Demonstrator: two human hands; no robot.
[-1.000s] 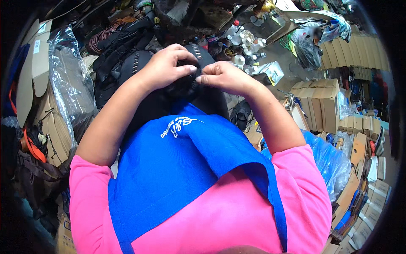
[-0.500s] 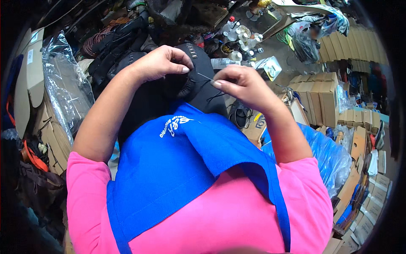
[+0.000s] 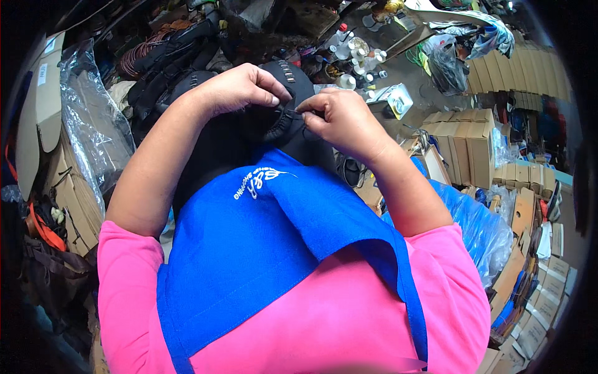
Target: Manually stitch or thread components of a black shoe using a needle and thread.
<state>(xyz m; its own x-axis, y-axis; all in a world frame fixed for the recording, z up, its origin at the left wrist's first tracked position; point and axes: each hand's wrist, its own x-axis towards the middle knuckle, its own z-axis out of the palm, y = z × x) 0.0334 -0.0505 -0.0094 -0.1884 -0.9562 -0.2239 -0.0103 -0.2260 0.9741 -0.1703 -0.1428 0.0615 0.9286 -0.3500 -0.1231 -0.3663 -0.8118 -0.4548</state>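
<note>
On my lap, against black trousers (image 3: 314,146), lies a dark piece with a ridged, stitched-looking edge (image 3: 279,129); it could be part of a shoe, but its full shape is hidden. My left hand (image 3: 246,90) is closed on its upper side, thumb and forefinger pinched near the rim. From the right, my right hand (image 3: 346,118) comes close, its thumb and forefinger pressed together on a thin needle (image 3: 295,112) whose tip reaches the piece. Dark thread is hard to make out against the black cloth. A blue apron (image 3: 249,243) covers my front below the hands.
Several bottles (image 3: 358,56) stand on the floor ahead. Cardboard boxes (image 3: 464,146) and a blue plastic-wrapped bundle (image 3: 467,218) are at the right. Clear plastic sheeting (image 3: 96,118) and cardboard (image 3: 75,193) stand at the left. Dark bags and coiled cord (image 3: 146,53) are piled far left.
My right hand has moved left and inward with the needle, bringing its fingertips up to the dark piece. My left hand has shifted slightly right, still pinching.
</note>
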